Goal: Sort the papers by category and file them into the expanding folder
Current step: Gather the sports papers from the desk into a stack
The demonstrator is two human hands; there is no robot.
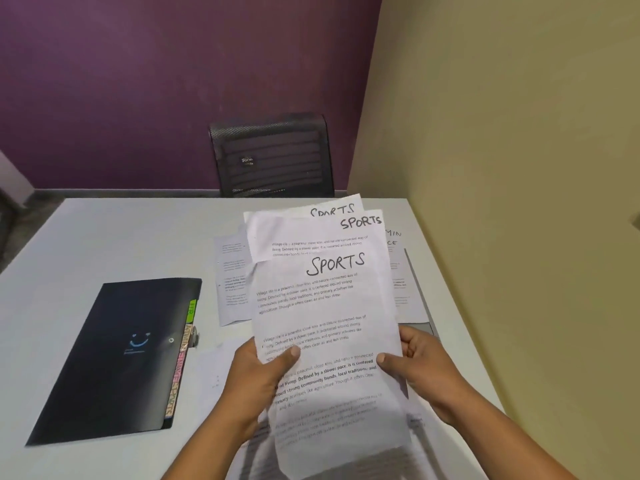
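Currently the SPORTS sheets [325,306] sit fanned in both hands, held above the near right part of the table [104,244]. At least three headings read SPORTS, staggered toward the far edge. Left hand [263,375] grips the stack's left margin, thumb on top; right hand [419,362] pinches the right margin the same way.

Judgement: the step is squaring this category before filing. I would tap the near edge on the table to align the sheets, keeping both thumbs light so the pages slide instead of creasing; the front sheet already bows a little.

Orientation: long axis runs from me toward the far edge, leaning slightly right; headings at the far end, text reading upright to me.

Other papers [232,282] lie flat beneath and beside, one at right showing part of an ADMIN heading [393,233]. Expanding folder [114,362] lies closed, well apart to the left, coloured tabs [180,362] along its right edge, the nearest one seemingly SPORTS.
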